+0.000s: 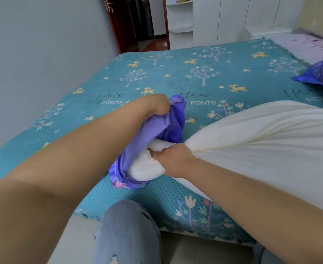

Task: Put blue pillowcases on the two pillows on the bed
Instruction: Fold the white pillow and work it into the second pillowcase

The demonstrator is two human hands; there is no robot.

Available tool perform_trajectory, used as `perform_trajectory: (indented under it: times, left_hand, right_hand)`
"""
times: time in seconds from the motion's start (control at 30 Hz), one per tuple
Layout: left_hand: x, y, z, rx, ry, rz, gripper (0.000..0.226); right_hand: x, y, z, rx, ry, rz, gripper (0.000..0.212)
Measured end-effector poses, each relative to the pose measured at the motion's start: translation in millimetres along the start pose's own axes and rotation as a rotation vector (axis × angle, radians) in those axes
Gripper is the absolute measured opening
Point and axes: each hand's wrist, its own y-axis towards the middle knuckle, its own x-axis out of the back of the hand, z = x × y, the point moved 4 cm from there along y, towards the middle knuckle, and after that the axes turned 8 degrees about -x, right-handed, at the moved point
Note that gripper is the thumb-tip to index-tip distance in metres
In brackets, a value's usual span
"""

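Fingers [157,154] of the right hand [173,161] curl tight round a bunched corner of the white pillow [261,141]; the left hand [155,104] grips the gathered blue pillowcase [157,128] at its mouth

The pillow lies on the near right of the bed [176,73], its squeezed corner just entering the case; it looks soft, light and springy, likely to puff back if released, so the corner is the sensible hold. The case looks thin, limp and a little slippery, best held by its hem. Far right, a second pillow [322,77] already wears blue and lies well apart. A denim knee [128,231] presses near the bed edge; nothing blocks the sliding
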Motion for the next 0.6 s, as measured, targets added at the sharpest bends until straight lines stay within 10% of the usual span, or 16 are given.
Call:
perform_trajectory:
  times: [0.1, 0.2, 0.33, 0.47, 0.6]
  left_hand:
    - [-14, -1, -38, 0.009, -0.691, 0.005, 0.023]
    - [-27, 9, -42, 0.04, -0.81, 0.062, 0.019]
    - [-21, 16, -11, -0.004, -0.27, 0.175, 0.057]
    - [-12, -2, 20, 0.062, 0.465, 0.149, 0.048]
    - [-11, -7, 29, 0.103, 0.427, 0.082, 0.03]
  right_hand:
    - [-4, 3, -1, 0.026, 0.069, 0.086, 0.021]
    - [11, 3, -6, -0.003, 0.092, 0.029, 0.03]
    - [-3, 8, -11, -0.043, 0.12, 0.131, 0.022]
    - [-4, 9, -16, -0.058, 0.104, 0.198, 0.041]
    - [-2, 8, -16, -0.077, 0.096, 0.168, 0.055]
